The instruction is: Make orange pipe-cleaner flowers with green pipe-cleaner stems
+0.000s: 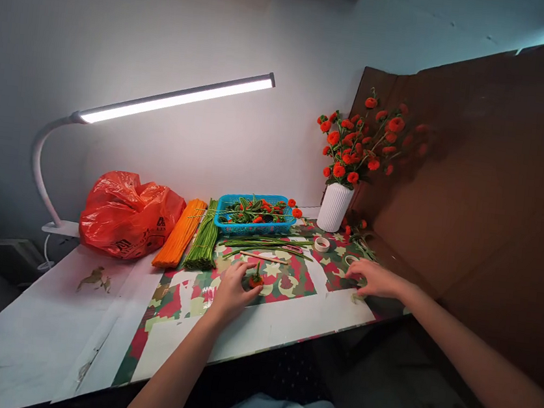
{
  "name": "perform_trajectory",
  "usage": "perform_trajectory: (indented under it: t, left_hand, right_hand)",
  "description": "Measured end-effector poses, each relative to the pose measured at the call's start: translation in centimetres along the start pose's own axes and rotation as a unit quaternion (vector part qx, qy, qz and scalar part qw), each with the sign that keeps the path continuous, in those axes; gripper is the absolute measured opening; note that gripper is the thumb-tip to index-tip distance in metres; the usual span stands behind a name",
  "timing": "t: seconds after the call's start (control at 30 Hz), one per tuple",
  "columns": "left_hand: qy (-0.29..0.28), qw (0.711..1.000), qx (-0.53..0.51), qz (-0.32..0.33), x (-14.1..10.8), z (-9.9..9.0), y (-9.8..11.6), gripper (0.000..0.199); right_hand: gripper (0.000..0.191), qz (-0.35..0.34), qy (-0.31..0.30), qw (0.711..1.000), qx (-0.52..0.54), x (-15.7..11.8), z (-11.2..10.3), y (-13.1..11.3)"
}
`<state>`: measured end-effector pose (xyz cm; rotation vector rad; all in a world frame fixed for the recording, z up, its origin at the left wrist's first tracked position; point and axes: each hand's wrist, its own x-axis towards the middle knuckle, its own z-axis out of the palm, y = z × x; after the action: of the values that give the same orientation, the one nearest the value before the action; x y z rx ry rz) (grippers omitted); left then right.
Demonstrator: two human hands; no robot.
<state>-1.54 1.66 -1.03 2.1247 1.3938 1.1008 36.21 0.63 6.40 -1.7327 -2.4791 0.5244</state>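
Looking down from the head view, the left hand (233,288) has its fingers clamped loosely around a small orange-red flower head (256,283), green stem upward, near the middle of the front edge of the bench (43,315). The right hand (376,279) is by the front right corner, its fingers apart with nothing visible between them; a pale ring-shaped object (351,260), too small to identify, lies just beyond the fingertips.

Toward the back edge stand a blue plastic basket (252,230) of flowers and a ribbed white vase (334,208). In front of the basket lie loose green stems (267,247), a thin stick (263,257) and a tape roll (322,244).

Squeezing too hard could crush the flower head's petals; too slack a pinch could drop it, perhaps over the nearby front edge. A careless right-hand sweep could knock the ring-shaped object away, and a leftward reach could scatter the loose stems.
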Motion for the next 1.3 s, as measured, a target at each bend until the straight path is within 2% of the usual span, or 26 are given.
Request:
perform_trajectory:
  t: [0.07, 0.17, 0.23, 0.33, 0.47, 0.6, 0.73, 0.87, 1.0, 1.3]
  left_hand:
    - [-0.002, 1.0, 0.005, -0.002, 0.0, -0.2, 0.0, 0.04]
    - [-0.007, 1.0, 0.006, -0.004, 0.0, -0.3, 0.1, 0.038]
    - [-0.006, 1.0, 0.004, -0.003, 0.0, -0.4, 0.2, 0.037]
    - [0.0, 1.0, 0.002, -0.002, 0.1, -0.5, 0.3, 0.034]
    - [0.0, 1.0, 0.003, -0.001, 0.1, -0.6, 0.2, 0.022]
    - [-0.009, 1.0, -0.007, -0.013, 0.1, -0.6, 0.1, 0.018]
    - [-0.004, 1.0, -0.012, -0.019, 0.0, -0.5, 0.2, 0.018]
    - [-0.009, 1.0, -0.021, -0.019, 0.0, -0.4, 0.2, 0.016]
    - [-0.009, 0.999, -0.032, -0.011, 0.0, -0.2, 0.1, 0.014]
    - [-0.017, 1.0, -0.013, -0.008, 0.0, -0.3, 0.4, 0.016]
  right_hand:
    - [0.034, 0.015, -0.014, 1.0, -0.001, -1.2, 0.7, 0.7]
    - [0.018, -0.005, -0.005, 1.0, 0.012, -1.9, 1.8, 0.8]
    - [0.008, -0.027, 0.013, 0.999, 0.021, -1.8, 2.4, 0.5]
    - [0.012, -0.044, 0.033, 0.997, 0.053, -0.7, 3.2, -0.6]
    - [0.014, -0.062, 0.057, 0.989, 0.125, 1.9, 4.2, -3.6]
    - [0.015, -0.113, 0.091, 0.975, 0.171, 5.1, 5.5, -7.9]
    - [0.013, -0.146, 0.109, 0.965, 0.189, 7.8, 6.9, -12.2]
    - [0.01, -0.146, 0.139, 0.961, 0.191, 9.5, 8.2, -14.8]
    - [0.013, -0.136, 0.16, 0.95, 0.231, 10.1, 8.9, -15.7]
    - [0.009, -0.111, 0.161, 0.943, 0.268, 10.5, 9.5, -16.2]
